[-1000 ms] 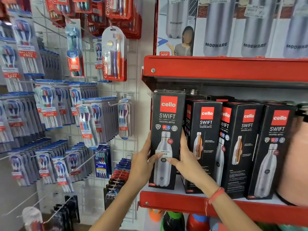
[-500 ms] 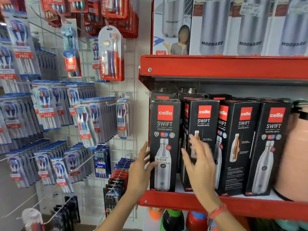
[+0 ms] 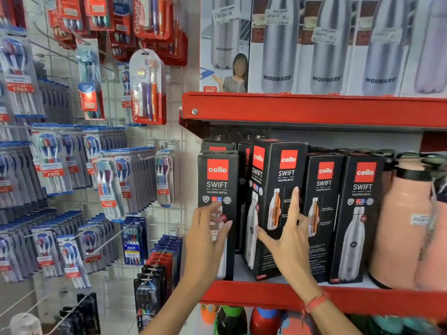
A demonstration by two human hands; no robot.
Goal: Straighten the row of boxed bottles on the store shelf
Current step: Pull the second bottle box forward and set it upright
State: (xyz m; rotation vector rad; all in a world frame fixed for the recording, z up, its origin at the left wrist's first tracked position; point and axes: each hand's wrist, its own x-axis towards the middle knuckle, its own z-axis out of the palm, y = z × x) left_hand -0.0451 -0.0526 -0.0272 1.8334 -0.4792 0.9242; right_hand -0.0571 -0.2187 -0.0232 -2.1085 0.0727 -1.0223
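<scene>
Several black boxed bottles marked "cello SWIFT" stand in a row on the red shelf (image 3: 254,296). The leftmost box (image 3: 217,180) stands upright and faces front. My left hand (image 3: 208,235) lies flat on its lower front with the fingers spread. The second box (image 3: 283,175) is turned at an angle and sits higher than its neighbours. My right hand (image 3: 287,235) grips it, thumb across the front and fingers up along its right edge. The third box (image 3: 325,189) and fourth box (image 3: 362,201) stand to the right, slightly turned. More boxes are half hidden behind the row.
A peach flask (image 3: 406,226) stands right of the row. The red upper shelf (image 3: 314,108) with Modware boxes (image 3: 278,44) hangs close above. Toothbrush packs (image 3: 108,187) on wire hooks fill the wall to the left. Coloured bottles (image 3: 232,320) sit under the shelf.
The leftmost box came down onto the shelf. My right hand left it and took hold of the second box, which now sits turned and raised. My left hand slid onto the first box's front.
</scene>
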